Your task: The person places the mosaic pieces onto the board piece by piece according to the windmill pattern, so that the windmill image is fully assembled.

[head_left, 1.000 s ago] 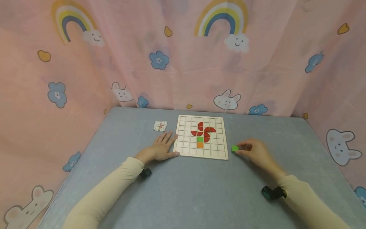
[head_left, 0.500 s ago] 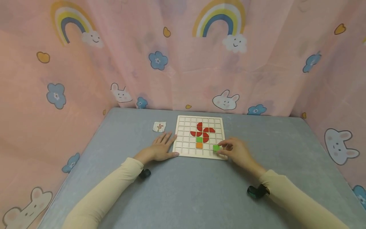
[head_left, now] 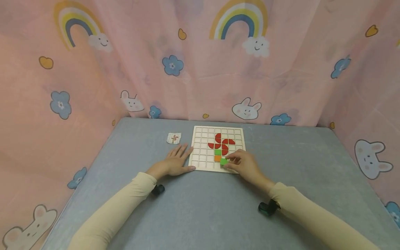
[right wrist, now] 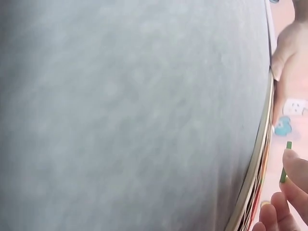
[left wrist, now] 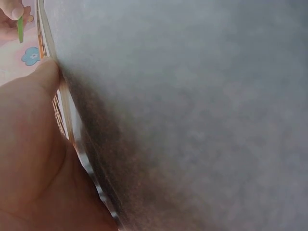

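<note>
A pale wooden grid board (head_left: 200,156) lies on the table, with a pinwheel of red rounded pieces (head_left: 218,138), a green square tile (head_left: 217,152) and an orange square tile (head_left: 217,158) below it. Between thumb and fingertips my right hand (head_left: 245,166) pinches a second green tile (head_left: 223,161) over the board's lower part, just right of and below the orange one. In the right wrist view that green tile (right wrist: 286,161) appears edge-on, apart from the board. My left hand (head_left: 173,163) rests at the board's left edge, fingers straight, thumb touching its near left corner.
A small card (head_left: 173,138) printed with a grid and pinwheel lies left of the board. The grey table (head_left: 193,215) is enclosed by a pink patterned curtain (head_left: 200,80) at the back and sides.
My right hand has carried the green tile leftward from beside the board, over its right edge, to near the orange tile. The left hand has stayed in place.
</note>
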### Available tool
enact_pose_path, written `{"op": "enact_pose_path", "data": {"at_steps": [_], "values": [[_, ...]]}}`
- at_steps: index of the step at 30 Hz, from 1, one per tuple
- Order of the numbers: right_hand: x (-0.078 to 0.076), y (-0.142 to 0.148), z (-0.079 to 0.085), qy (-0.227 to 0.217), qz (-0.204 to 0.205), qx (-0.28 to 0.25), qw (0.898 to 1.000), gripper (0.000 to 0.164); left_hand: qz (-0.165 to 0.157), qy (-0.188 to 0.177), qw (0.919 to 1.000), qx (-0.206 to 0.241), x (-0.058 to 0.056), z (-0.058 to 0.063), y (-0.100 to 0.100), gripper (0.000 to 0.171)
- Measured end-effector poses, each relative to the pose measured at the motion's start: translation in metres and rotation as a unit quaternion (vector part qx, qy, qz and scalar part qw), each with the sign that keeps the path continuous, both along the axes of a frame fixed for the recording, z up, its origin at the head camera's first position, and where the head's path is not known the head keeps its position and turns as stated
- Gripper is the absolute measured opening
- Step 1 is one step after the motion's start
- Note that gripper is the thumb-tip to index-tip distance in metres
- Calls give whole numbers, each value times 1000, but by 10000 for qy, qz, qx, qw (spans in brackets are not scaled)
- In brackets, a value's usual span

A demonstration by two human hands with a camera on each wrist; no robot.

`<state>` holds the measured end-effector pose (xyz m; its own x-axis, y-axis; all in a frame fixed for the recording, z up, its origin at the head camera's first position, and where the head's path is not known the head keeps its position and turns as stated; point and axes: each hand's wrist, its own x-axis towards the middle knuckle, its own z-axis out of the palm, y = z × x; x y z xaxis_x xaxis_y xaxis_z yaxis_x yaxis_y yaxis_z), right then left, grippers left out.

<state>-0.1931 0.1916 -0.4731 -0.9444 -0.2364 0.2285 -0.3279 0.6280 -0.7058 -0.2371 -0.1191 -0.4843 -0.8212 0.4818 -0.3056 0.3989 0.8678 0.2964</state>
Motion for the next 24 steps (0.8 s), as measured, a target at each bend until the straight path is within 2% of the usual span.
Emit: {"op": "enact_pose_path", "data": {"at_steps": [11,24], "values": [[1,-15,-5,-215,77,-188,9996,24,2,44,10000,60,0,-1,0,92],[1,-16,-9,-140,122,52,9998,24,14,-7,10000,39,-1,-2,0,92]]}}
